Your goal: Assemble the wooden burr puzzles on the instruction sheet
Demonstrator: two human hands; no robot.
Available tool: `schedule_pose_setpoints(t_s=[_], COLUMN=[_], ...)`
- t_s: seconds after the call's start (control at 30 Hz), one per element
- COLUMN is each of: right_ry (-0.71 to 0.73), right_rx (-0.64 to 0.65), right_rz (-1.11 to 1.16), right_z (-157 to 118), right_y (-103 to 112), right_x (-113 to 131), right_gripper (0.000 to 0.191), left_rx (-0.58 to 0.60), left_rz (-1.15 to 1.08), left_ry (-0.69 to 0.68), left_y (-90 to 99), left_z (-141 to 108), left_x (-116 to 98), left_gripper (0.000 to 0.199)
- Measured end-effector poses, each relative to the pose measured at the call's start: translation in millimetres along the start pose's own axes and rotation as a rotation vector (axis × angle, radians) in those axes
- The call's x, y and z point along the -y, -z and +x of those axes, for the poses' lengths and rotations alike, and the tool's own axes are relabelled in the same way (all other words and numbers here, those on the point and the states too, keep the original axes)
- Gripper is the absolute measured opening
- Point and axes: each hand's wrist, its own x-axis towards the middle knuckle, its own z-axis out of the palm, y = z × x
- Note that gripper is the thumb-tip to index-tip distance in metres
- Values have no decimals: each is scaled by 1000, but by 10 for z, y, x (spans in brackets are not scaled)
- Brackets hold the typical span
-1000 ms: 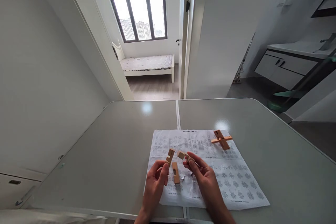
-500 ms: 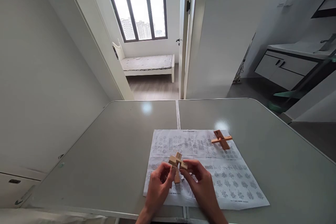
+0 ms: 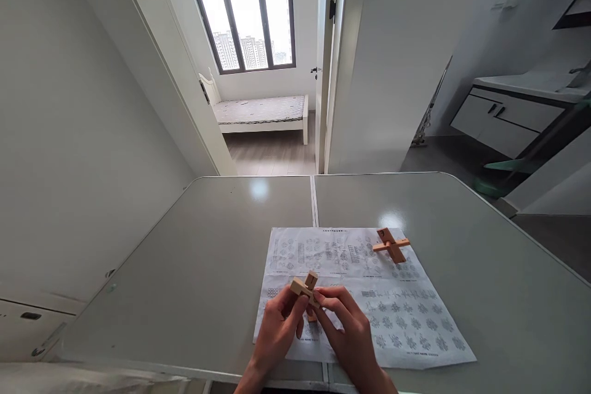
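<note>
Your left hand and right hand are both bare, with slim fingers and narrow wrists, uncovered as far as the tabletop's near edge.

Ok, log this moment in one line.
left hand: holding wooden blocks | right hand: same blocks | wooden cross: far right on paper

Hands hold crossed wooden pieces over printed sheet.

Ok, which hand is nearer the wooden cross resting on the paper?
Right: the right hand is below and left of the wooden cross in view; the left hand is farther left.
</note>
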Motion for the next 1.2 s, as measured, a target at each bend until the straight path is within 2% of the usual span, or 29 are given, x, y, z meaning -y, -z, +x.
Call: schedule_pose_setpoints(t_s=[0.27,0.4,0.5,0.6,0.77,0.87,1.03,1.2], right_ry=[-21,-188,-349,-420,-463,-471,-420,-420], right_rx=[58,142,183,226,346,375,365,345], right_rz=[63,188,271,263,400,414,375,305], right_z=[43,103,110,101,141,176,201,174], right_y=[35,59,43,31,83,116,132,86], right_x=[28,97,110,104,159,201,203,154], right_gripper=[11,2,14,21,34,38,30,25], left_rx=[-16,-80,-107,-95,21,51,17,-8], left_rz=[14,-51,-47,-21,-44,-8,44,-22], left_ry=[-14,-11,-3,-2,-16,-16,-29,-6], left_y=[23,29,22,10,38,59,51,23], left_z=[-9,-5,-10,-20,-23,-27,-36,-15], left_x=[8,-7,-26,-43,-9,2,-25,-38], left_gripper=[37,40,44,42,40,42,40,45])
